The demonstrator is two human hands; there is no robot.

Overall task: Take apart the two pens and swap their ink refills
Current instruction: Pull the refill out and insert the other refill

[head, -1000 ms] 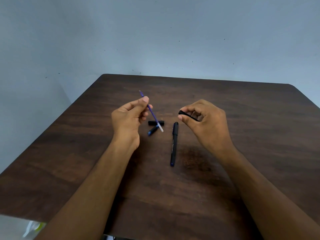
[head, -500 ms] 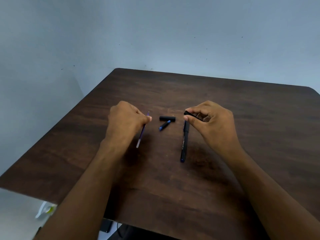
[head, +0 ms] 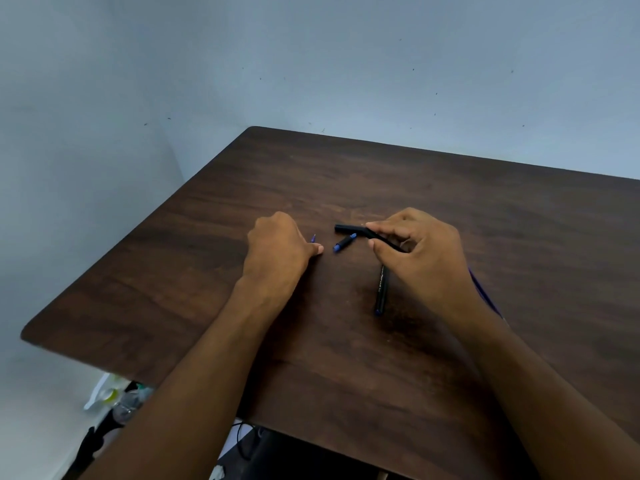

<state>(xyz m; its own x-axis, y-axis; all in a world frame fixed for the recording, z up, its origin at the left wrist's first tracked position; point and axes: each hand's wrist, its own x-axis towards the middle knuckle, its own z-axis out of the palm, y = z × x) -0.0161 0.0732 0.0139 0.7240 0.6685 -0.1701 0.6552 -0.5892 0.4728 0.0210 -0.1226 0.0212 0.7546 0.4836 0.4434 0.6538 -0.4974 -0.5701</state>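
My left hand [head: 280, 252] rests knuckles-up on the dark wooden table [head: 485, 209], closed around a thin purple ink refill [head: 313, 238]; only the refill's tip shows past the fingers. My right hand [head: 424, 252] pinches an empty black pen barrel [head: 379, 236], its free end beside a short black cap [head: 346, 228] lying on the table. A small black piece with blue ends [head: 345, 243] lies between my hands. The second black pen [head: 382, 289], still whole, lies under my right hand. Past my right wrist a thin purple stick [head: 485, 296] shows.
A pale blue wall stands behind the table. The table's left edge and rounded near-left corner [head: 31, 336] are close. Below that corner, on the floor, are a plastic bottle [head: 110, 396] and dark cables [head: 242, 441].
My left hand has turned over and come down onto the table, so the refill that stuck up is now almost hidden. My right hand has brought the barrel towards the cap.
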